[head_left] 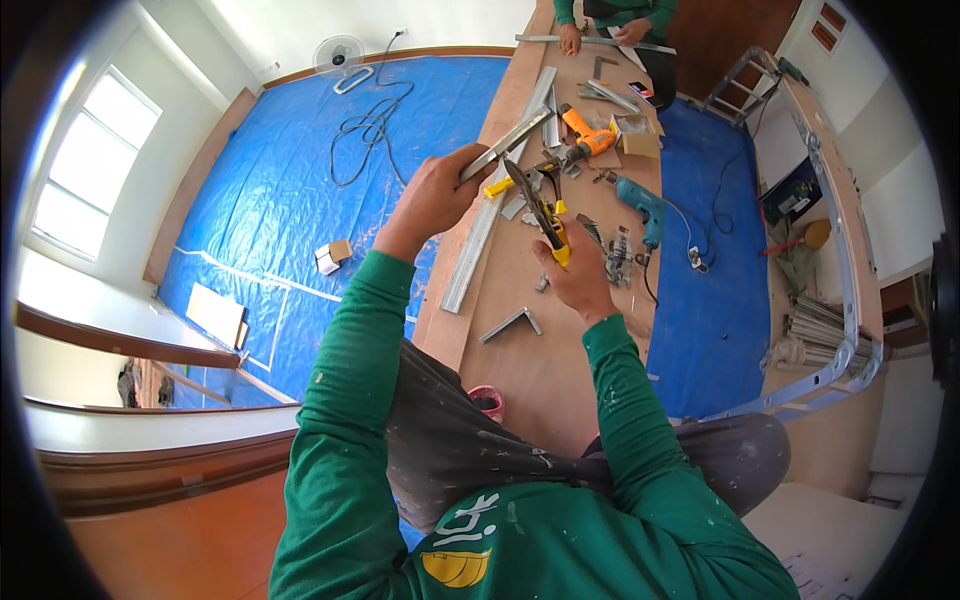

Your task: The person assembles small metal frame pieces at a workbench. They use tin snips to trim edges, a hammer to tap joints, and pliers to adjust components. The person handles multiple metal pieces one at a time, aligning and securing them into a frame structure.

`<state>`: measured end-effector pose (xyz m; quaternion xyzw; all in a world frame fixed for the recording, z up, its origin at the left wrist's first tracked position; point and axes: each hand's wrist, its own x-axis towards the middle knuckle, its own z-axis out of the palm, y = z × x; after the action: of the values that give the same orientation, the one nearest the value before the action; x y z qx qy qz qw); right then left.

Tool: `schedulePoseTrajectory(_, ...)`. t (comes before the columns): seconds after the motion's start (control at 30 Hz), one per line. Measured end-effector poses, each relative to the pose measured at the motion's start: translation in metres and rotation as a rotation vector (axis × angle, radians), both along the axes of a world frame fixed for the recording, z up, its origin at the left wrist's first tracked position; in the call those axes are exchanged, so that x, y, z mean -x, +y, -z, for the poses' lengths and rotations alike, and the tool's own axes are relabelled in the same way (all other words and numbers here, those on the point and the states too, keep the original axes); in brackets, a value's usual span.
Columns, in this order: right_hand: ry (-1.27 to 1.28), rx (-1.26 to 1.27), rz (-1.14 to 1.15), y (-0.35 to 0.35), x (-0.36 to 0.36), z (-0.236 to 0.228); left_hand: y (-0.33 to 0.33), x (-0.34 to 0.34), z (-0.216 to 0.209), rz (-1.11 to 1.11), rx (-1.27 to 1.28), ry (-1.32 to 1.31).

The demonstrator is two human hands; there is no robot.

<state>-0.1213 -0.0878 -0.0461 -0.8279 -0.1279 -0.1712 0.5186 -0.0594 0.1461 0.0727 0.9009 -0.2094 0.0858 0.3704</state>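
My left hand (436, 203) is closed around one end of a short galvanized metal channel (522, 134), which points up and to the right above the board. In my right hand (582, 272) is a pair of tin snips (540, 207) with dark jaws and yellow handles. The tips of the jaws are close to the channel's underside; whether they touch it I cannot tell. Below them, on the wooden board (560, 380), lie a long metal channel (466, 270), a bent L-shaped channel piece (511, 323) and several small metal brackets (620, 255).
An orange drill (592, 140) and a teal drill (640, 205) lie beyond my right hand, beside an opened carton (637, 135). At the far end, a co-worker's hands (570, 40) are at a metal strip. Blue sheeting (290, 170) covers the floor; a ladder (850, 290) lies right.
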Motion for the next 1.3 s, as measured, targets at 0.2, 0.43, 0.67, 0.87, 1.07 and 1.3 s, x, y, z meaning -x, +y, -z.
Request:
schedulePoseTrajectory(0.2, 0.011, 0.003, -0.006, 0.0, 0.0, 0.001, -0.003, 0.0, 0.004, -0.003, -0.074, -0.122)
schedulePoseTrajectory(0.43, 0.009, -0.004, -0.001, 0.003, 0.001, -0.001, 0.0, -0.002, 0.009, -0.043, -0.183, -0.148)
schedulePoseTrajectory(0.67, 0.198, -0.039, -0.016, 0.0, 0.001, 0.004, -0.006, 0.001, 0.001, -0.076, -0.239, -0.167)
schedulePoseTrajectory(0.87, 0.193, -0.043, -0.021, 0.001, 0.003, 0.0, -0.009, 0.003, 0.0, -0.126, -0.291, -0.146)
schedulePoseTrajectory(1.07, 0.278, -0.045, -0.026, 0.0, 0.006, 0.002, -0.013, 0.003, -0.002, -0.152, -0.346, -0.098)
schedulePoseTrajectory(1.3, 0.323, -0.056, -0.06, 0.0, 0.004, 0.012, -0.015, 0.002, 0.0, -0.177, -0.416, -0.175)
